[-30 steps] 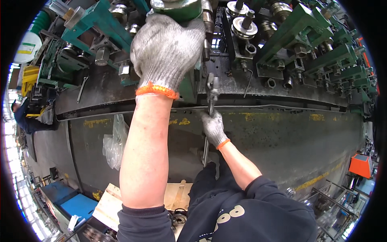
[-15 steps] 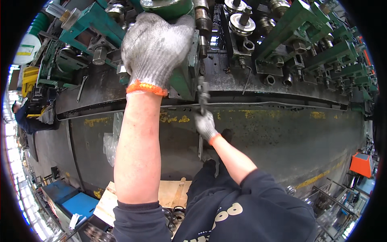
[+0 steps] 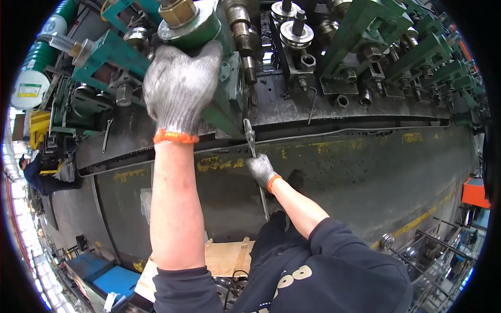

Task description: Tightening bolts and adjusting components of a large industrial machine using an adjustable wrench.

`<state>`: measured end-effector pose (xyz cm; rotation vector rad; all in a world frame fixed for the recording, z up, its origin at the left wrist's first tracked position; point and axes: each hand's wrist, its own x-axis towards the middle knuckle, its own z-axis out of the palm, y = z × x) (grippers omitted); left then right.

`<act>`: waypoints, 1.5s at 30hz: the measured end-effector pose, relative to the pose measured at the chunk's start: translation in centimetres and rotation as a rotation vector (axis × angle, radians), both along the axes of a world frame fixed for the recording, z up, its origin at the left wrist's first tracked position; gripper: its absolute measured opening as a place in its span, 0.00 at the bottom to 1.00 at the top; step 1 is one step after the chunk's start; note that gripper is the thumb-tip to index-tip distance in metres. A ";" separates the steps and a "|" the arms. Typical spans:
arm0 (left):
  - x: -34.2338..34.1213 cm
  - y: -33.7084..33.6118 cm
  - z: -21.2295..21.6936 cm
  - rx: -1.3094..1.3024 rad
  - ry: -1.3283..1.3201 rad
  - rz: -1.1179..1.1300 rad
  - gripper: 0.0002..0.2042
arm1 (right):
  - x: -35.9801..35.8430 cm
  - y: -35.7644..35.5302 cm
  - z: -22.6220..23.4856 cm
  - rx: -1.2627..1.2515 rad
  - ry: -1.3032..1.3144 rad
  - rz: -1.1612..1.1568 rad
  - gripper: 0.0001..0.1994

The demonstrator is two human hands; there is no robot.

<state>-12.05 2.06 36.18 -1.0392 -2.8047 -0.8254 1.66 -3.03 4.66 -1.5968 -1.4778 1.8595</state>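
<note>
My left hand [image 3: 180,86], in a grey knit glove with an orange cuff, is closed against the green machine stand [image 3: 224,112], just below its round top with a large brass-coloured nut [image 3: 177,11]. Its fingertips are hidden behind the glove. My right hand [image 3: 262,169], gloved alike and slightly blurred, is wrapped round a long metal wrench [image 3: 251,136]. The wrench's head points up toward the foot of the stand, at the bench edge, and its shaft runs down past my hand toward my leg. Beside the stand, a stepped metal shaft [image 3: 241,31] points toward me.
Along the machine bed [image 3: 282,107] stand more green frames [image 3: 342,44], grooved rollers [image 3: 296,34] and loose nuts [image 3: 341,100]. A hex key [image 3: 313,104] and a spanner [image 3: 107,136] lie there. Behind me are a wooden board [image 3: 227,258] and a blue-topped cabinet [image 3: 117,279]. Another person [image 3: 39,172] is far left.
My view has shifted, so the machine sits further left. The wrench in my right hand has come lower, away from the shaft end. My left hand stays at the stand.
</note>
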 end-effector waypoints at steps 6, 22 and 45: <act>0.2 0.3 0.1 -0.047 0.031 0.074 0.35 | 0.1 -0.3 -1.5 0.088 0.044 0.013 0.13; 1.0 0.5 0.4 -0.058 0.000 0.081 0.38 | 7.6 3.3 3.4 0.350 0.002 0.073 0.13; 1.0 -27.4 -22.6 0.242 -0.598 0.368 0.13 | -11.1 -10.1 11.8 0.351 0.353 0.692 0.22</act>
